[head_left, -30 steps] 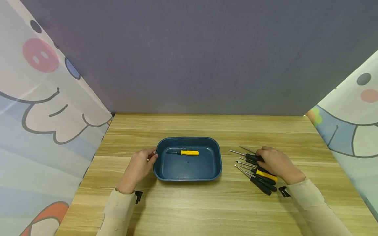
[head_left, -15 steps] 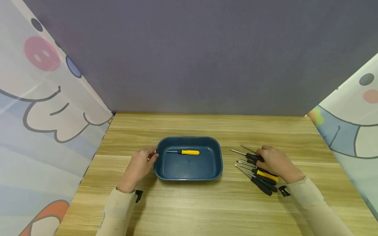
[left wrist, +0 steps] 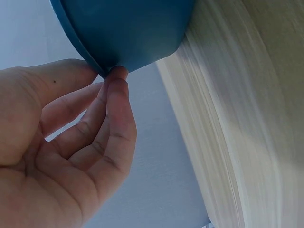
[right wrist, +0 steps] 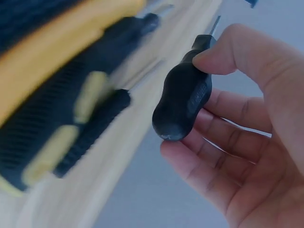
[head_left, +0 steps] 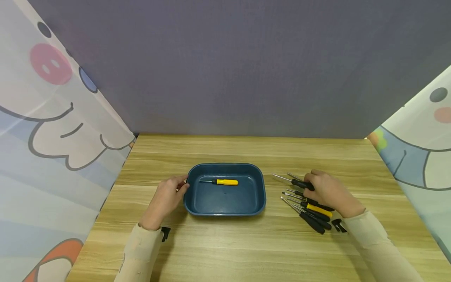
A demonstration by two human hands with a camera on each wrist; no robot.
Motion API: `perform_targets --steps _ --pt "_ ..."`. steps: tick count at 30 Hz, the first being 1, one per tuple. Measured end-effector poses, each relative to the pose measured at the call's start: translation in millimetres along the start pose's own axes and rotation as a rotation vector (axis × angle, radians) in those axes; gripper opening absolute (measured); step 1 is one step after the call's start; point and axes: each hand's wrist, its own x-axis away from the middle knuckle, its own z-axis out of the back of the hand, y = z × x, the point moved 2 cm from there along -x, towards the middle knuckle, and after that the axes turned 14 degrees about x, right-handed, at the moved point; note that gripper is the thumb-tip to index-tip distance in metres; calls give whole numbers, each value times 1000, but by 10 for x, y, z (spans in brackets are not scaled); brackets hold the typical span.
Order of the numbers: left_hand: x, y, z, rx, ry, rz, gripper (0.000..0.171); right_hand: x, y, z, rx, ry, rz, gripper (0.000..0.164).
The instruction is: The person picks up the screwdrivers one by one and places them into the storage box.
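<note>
My left hand (head_left: 163, 201) pinches the left rim of a dark blue plastic tray (head_left: 225, 203) between thumb and fingertips; the left wrist view shows this grip on the tray's rim (left wrist: 78, 45) up close. Inside the tray lies a screwdriver with a yellow handle (head_left: 227, 182). My right hand (head_left: 329, 192) holds a black-handled screwdriver (head_left: 299, 184) by its handle, its shaft pointing left. In the right wrist view, thumb and fingers grip that black handle (right wrist: 183, 97), with the other screwdrivers apart from it.
Several screwdrivers lie in a loose pile below my right hand, among them a yellow-and-black one (head_left: 318, 210) and a black one (head_left: 311, 223). Another thin shaft (head_left: 293, 176) shows behind the held screwdriver. The wooden table (head_left: 225, 250) ends at a grey panel (head_left: 225, 78).
My right hand has lifted the black screwdriver slightly from the pile, and its tip has shifted up and left. My left hand and the tray have stayed put.
</note>
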Motion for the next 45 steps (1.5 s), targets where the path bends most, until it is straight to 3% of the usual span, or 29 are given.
perform_targets --steps 16,25,36,45 --pt "-1 -24 -4 11 2 6 30 -351 -374 448 52 98 130 21" --pt "7 -31 -7 16 6 -3 30 -732 -719 534 40 133 192 13" --pt "-5 -34 -5 15 5 6 30 -1159 -1247 572 -9 36 305 10" --pt "-10 -29 -5 4 0 12 30 -1403 -1599 480 20 41 398 13"
